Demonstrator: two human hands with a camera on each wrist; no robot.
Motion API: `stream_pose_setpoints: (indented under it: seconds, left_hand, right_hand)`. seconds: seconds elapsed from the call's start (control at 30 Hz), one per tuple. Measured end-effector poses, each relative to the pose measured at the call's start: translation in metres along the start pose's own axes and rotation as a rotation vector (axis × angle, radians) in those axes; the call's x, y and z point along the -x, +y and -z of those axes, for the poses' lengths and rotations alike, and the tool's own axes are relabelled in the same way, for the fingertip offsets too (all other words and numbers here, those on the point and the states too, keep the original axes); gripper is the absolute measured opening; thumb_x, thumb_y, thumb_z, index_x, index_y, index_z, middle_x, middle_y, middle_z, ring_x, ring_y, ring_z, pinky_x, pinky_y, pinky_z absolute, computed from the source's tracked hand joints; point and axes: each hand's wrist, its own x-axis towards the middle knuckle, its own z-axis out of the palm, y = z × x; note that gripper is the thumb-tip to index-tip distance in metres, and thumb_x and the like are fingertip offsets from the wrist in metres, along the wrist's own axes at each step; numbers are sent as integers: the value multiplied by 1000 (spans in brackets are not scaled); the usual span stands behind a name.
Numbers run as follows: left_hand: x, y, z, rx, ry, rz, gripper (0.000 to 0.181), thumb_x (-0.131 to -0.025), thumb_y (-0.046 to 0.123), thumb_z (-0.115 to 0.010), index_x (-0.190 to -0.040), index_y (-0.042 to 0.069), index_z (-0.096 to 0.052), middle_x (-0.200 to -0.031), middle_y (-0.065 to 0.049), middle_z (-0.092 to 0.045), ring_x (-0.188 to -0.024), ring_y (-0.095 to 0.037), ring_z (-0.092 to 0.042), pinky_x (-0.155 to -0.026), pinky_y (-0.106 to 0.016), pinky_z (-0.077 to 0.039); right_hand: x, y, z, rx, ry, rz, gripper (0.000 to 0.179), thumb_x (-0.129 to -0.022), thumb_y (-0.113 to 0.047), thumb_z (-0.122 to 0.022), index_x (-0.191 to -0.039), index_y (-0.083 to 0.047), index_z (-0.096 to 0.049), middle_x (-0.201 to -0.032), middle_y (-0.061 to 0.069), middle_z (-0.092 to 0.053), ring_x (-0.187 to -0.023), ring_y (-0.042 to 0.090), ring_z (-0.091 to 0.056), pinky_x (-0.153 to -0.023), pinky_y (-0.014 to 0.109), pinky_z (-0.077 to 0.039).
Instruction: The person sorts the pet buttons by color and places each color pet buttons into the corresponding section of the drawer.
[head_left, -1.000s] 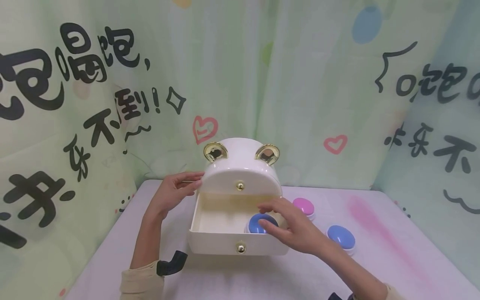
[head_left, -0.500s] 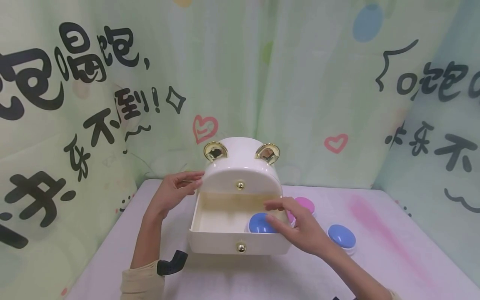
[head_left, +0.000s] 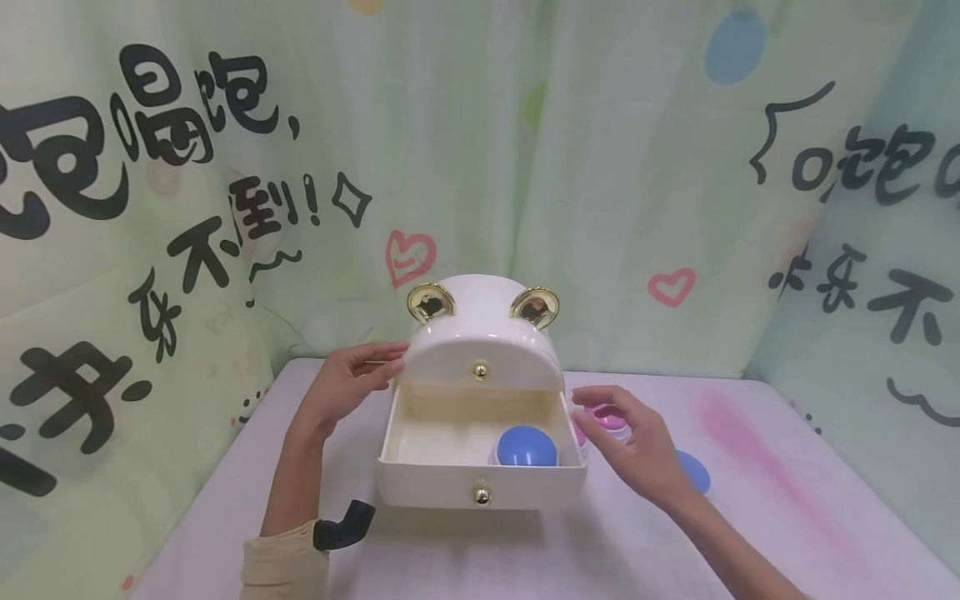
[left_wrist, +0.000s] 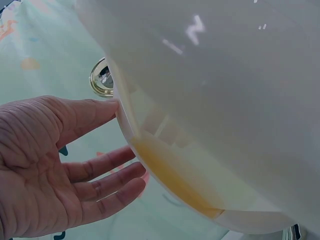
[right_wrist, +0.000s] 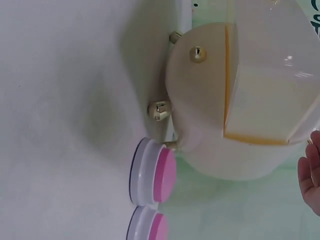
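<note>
A glossy white box (head_left: 483, 292) with gold ears stands mid-table, its lower drawer (head_left: 427, 487) pulled out. Inside the drawer's right part sits a round white thing with a domed blue top (head_left: 527, 446). My left hand (head_left: 347, 383) touches the box's left side with its fingertips. In the left wrist view, the thumb (left_wrist: 95, 112) meets the box's edge and the other fingers lie loosely extended. My right hand (head_left: 637, 446) hovers just right of the drawer, fingers relaxed and holding nothing. It partly hides two pink-topped round things; the right wrist view shows one pink top (right_wrist: 165, 175) near the box.
Behind my right hand, another blue-topped round thing (head_left: 694, 472) sits on the white-covered table (head_left: 465, 558), partly hidden. A second pink top (right_wrist: 159, 227) shows lower in the right wrist view. A printed curtain (head_left: 615, 208) surrounds the table's back and sides.
My right hand has let go of the blue-topped thing in the drawer and moved right, out past the drawer's side. The left hand and the box have stayed put.
</note>
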Motion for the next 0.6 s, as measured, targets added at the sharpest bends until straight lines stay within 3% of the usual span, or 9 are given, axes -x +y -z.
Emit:
stream_pose_setpoints:
  seconds: [0.17,0.33,0.4,0.6]
  left_hand:
    - [0,-1,1,0,0,-1,42,-98,26,-71,-135,7,-67,-128,-18,-69,-116,-33,-67,-93,-41,-58]
    - [1,-2,1,5,-3,-1,42,-98,27,-71,-135,7,-67,-128,-18,-68,-116,-33,-67,-93,-40,-58]
    - [1,-2,1,7,-5,2,42,-98,27,-71,-135,7,-67,-128,-18,-68,-116,-33,-67,-93,-39,-58]
    - [0,-2,1,10,-5,-1,42,-98,27,-71,-135,6,-67,-129,-17,-68,-116,-32,-67,-92,-38,-58]
  right_hand:
    - [4,7,9,10,7,-116,24,-98,-17,-70,-121,-8,-70,-114,2,-73,-101,2,-62,-89,16,-51]
    - [10,14,18,36,-23,-250,32,-102,-28,-65,-128,-10,-68,-124,6,-70,-114,21,-64,-98,48,-54]
    - [13,18,22,41,-28,-286,34,-103,-30,-64,-130,-10,-67,-127,8,-69,-116,25,-64,-97,52,-54]
    - [21,33,32,54,-20,-351,33,-103,-31,-64,-127,-11,-69,-125,9,-71,-104,1,-65,-87,18,-51]
